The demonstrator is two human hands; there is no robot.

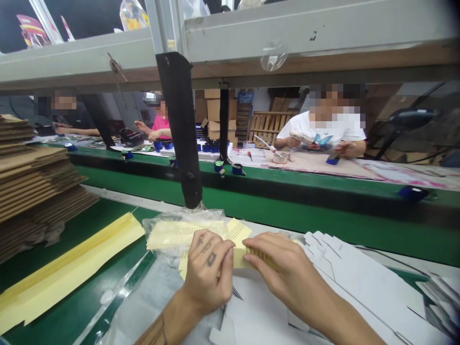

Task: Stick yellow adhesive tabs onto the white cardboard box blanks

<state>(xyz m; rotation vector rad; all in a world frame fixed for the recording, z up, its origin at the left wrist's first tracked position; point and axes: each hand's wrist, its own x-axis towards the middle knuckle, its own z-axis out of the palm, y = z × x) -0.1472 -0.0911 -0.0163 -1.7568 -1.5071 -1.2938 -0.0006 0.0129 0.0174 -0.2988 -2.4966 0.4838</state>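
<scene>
My left hand (208, 273) and my right hand (283, 268) meet over a small stack of yellow label sheets (239, 239) at the near edge of the bench. Both hands have their fingers curled and pinched on the yellow sheets. Just behind the hands lies a clear plastic bag (179, 230) with more yellow sheets inside it. Under my wrists are flat white die-cut cardboard blanks (345, 273), fanned out to the right.
A tall pile of brown corrugated cardboard (36, 191) stands at the left. A long yellow paper strip (72, 268) lies on the green bench. A black post (181, 129) rises behind the bag. Beyond the green conveyor (287, 201), other people work at a far table.
</scene>
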